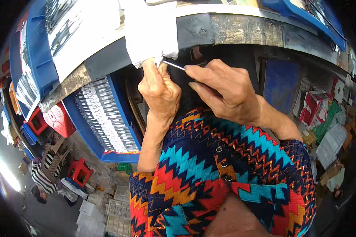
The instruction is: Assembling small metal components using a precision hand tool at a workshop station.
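Observation:
At the table edge, my left hand [160, 89] is closed in a pinch on a small, pale, shiny piece [158, 60], mostly hidden by the fingers. A white cloth [152, 35] hangs over the edge directly behind those fingertips. My right hand [229, 89], to the right, grips a thin metal rod-like tool [174, 64] between thumb and forefinger. The tool slants up and left, its tip at the pale piece; whether they touch I cannot tell.
A blue tray [77, 132] with rows of shiny oval-ended metal pieces stands below the table at left. Another blue tray [41, 59] sits on the tabletop. The worn table edge [249, 29] curves across the front. A red stool [80, 172] and a seated person [45, 179] are farther left.

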`<state>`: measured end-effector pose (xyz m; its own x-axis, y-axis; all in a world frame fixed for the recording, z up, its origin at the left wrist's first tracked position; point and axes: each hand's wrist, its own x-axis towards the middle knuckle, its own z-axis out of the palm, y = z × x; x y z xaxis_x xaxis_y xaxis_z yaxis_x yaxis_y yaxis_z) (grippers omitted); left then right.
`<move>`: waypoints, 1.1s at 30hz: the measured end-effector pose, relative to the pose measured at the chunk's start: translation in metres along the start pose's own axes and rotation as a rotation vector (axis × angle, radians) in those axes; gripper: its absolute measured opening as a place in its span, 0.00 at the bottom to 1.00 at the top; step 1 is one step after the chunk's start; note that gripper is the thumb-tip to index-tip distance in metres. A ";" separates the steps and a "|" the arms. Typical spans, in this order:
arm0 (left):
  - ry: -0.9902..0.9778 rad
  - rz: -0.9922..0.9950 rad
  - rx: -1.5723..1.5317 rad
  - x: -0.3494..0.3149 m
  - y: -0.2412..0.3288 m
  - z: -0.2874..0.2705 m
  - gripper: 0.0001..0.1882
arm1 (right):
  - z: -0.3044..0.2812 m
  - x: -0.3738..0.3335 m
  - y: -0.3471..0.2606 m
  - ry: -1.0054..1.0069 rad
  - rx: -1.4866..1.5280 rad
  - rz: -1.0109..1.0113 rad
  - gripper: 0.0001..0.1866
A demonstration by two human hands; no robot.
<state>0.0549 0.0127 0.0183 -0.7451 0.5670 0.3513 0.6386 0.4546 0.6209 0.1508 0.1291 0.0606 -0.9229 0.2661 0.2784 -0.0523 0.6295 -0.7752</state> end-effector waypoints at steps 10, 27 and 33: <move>0.018 0.026 -0.023 -0.001 0.002 0.002 0.05 | -0.008 0.005 -0.007 -0.045 0.287 0.347 0.11; 0.020 0.038 0.043 0.005 0.002 0.003 0.06 | -0.008 0.001 0.010 -0.033 1.502 1.076 0.13; 0.019 0.003 -0.028 0.002 0.001 0.003 0.03 | 0.002 -0.007 0.013 -0.096 0.914 0.644 0.15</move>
<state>0.0546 0.0159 0.0175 -0.7471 0.5550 0.3658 0.6351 0.4339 0.6390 0.1558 0.1336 0.0471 -0.9024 0.2663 -0.3388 0.2213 -0.3882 -0.8946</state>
